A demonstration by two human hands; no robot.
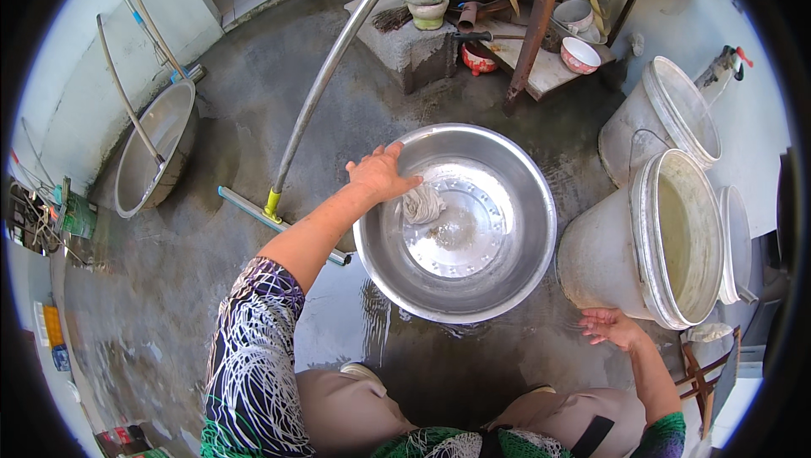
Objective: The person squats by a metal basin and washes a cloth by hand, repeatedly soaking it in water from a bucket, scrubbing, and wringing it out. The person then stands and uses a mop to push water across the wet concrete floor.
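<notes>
A round stainless steel basin (519,230) rests on the wet floor in front of me. Inside it, towards the left, lies a crumpled, twisted pale cloth (423,204). My left hand (379,173) is stretched over the basin's left rim, palm down with its fingers apart; the thumb points inward just above the cloth. Whether that hand touches the rim I cannot tell. To the right, my right hand (613,328) hangs loosely with its fingers apart, holding nothing. It is close to the lower side of a white plastic bucket (602,249) containing cloudy liquid.
A floor squeegee (272,207) with a metal pole stands left of the basin. Another large basin (155,147) leans by the left wall. A second bucket (633,122) stands behind the first. Bowls (423,5) sit on a concrete block (405,55) near a rusty post (535,27).
</notes>
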